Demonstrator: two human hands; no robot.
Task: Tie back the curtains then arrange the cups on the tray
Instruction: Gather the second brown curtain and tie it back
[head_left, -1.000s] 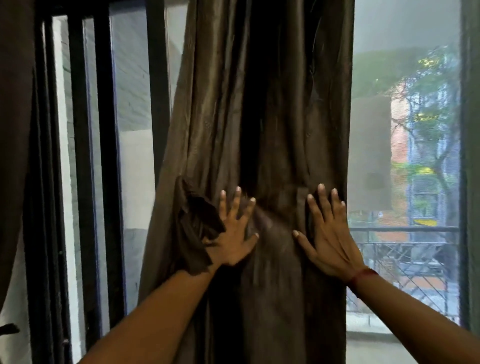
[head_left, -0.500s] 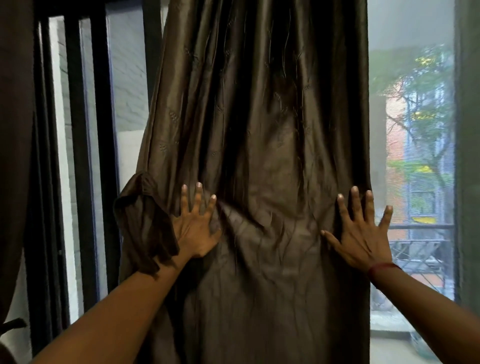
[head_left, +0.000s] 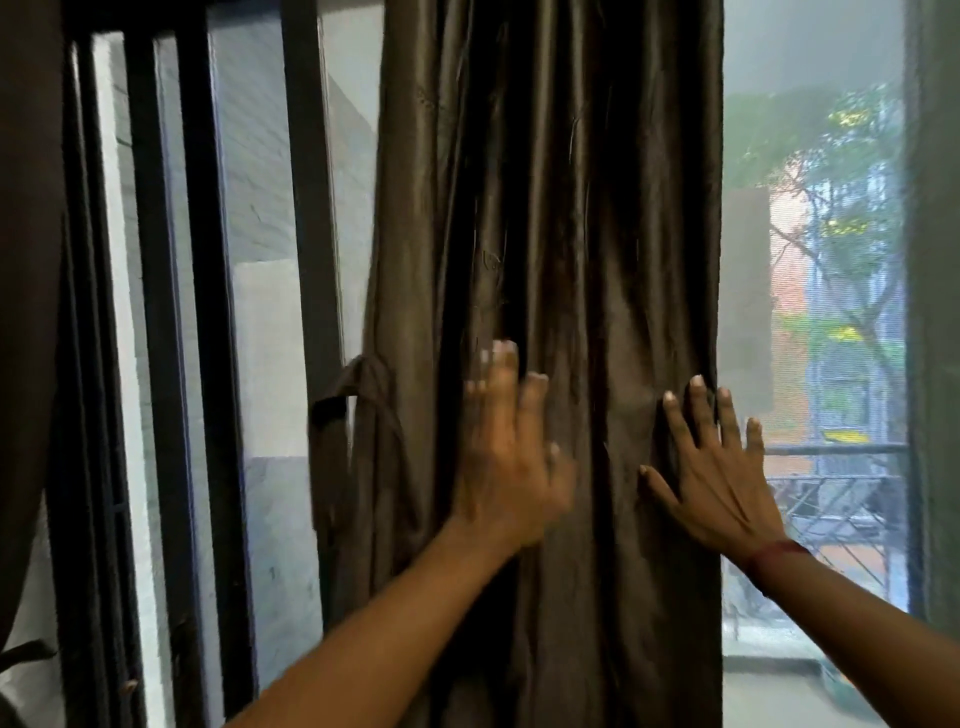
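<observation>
Against the window (head_left: 270, 260), pressed straight-fingered to the curtain (head_left: 545, 208): left hand (head_left: 506, 457) mid-panel, right hand (head_left: 711, 478) at its edge (bunching for tying, probably).

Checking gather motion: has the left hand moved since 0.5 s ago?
Yes. The left hand has shifted right, away from the black window frame and closer to the right hand on the curtain.

Counting now: two hands showing, left hand (head_left: 506, 457) and right hand (head_left: 711, 478). Two curtains hanging, centre curtain (head_left: 561, 208) and left-edge curtain (head_left: 26, 260). One tie-back loop (head_left: 358, 415) dangling beside the centre one. One red wrist thread (head_left: 774, 553) showing.
</observation>
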